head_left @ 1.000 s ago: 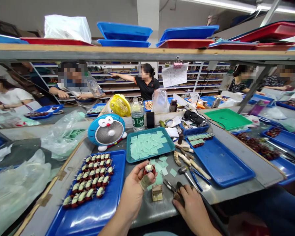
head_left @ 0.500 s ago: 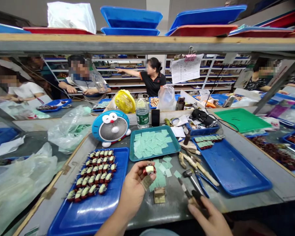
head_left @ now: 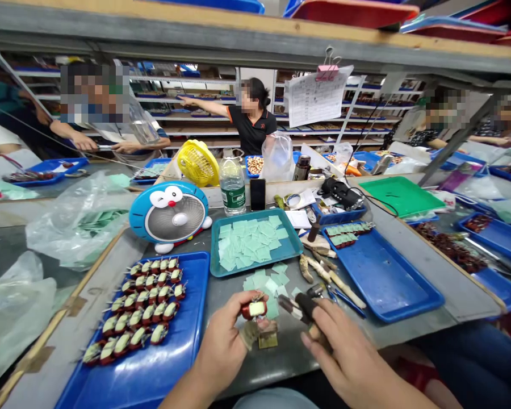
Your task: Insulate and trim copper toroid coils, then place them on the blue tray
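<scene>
My left hand (head_left: 225,335) pinches a small wire-wound coil (head_left: 254,309) between fingers and thumb. The coil has dark red windings, a pale cream top face and thin metal leads. Tape is wrapped round the left thumb. My right hand (head_left: 344,346) is closed round a dark-handled tool (head_left: 290,307) with a flat, blade-like end; motion blur hides its exact kind. The blade-like end points at the coil, a short gap away. Below the coil a small wood-coloured block (head_left: 268,336) stands on the bench, partly hidden by my left thumb. Loose pale green sheets (head_left: 259,281) lie just beyond.
To the left, a blue tray (head_left: 166,386) bears rows of similar coils. A teal tray (head_left: 298,250) holds green sheets. Pliers (head_left: 351,304) and sticks lie near the right blue tray (head_left: 400,284). A cartoon-faced fan (head_left: 170,216) and water bottle (head_left: 233,184) stand behind. Co-workers sit beyond.
My right hand has moved left and up, bringing the tool close to the coil. My left hand still grips the coil, slightly lower in view. The camera view has shifted.
</scene>
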{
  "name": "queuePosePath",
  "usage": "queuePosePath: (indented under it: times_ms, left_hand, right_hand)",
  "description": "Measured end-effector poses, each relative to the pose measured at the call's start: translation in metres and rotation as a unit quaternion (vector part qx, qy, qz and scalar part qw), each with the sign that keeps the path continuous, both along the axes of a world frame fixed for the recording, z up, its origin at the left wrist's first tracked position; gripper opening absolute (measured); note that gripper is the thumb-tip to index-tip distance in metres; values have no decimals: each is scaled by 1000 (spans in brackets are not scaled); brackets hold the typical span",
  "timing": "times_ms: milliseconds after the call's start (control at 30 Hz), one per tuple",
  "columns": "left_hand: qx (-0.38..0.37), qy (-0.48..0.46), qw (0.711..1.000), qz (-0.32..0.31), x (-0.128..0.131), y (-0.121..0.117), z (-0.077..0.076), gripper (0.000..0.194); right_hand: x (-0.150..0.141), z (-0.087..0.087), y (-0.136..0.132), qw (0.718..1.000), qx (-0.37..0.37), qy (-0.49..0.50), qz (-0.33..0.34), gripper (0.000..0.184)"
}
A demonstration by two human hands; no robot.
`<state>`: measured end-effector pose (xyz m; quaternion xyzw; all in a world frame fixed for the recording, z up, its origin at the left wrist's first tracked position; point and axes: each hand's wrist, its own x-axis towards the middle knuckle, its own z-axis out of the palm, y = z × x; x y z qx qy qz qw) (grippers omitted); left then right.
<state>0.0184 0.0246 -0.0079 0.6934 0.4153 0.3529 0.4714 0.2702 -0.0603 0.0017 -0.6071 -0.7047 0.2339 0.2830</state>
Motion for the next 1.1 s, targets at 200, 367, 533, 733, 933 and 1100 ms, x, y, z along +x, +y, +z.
queuePosePath:
  times_ms: [200, 367, 533, 733, 933, 1100]
  left_hand:
    - [56, 14, 997, -42, -6, 2, 4, 29]
    - [45, -30, 995, -84, -11, -3, 5, 34]
    - [-90, -156, 978, -108, -9, -12, 1, 46]
    - [-247, -281, 911, -171, -2, -11, 0, 58]
    - [-289, -282, 894, -196, -3, -14, -1, 61]
    - [-301, -260, 891, -218, -7, -13, 11, 59]
  right_hand:
    - [-21, 13, 16, 990, 43, -124, 47, 4]
    - [-30, 16, 15, 984, 59, -154, 67, 10]
    - [-24, 19, 9, 991, 34, -102, 76, 10]
    - [-6, 29, 20, 985, 18, -118, 126, 9]
    - [-2, 39, 31, 975, 10, -142, 171, 13]
    - [1, 49, 33, 963, -32, -164, 210, 14]
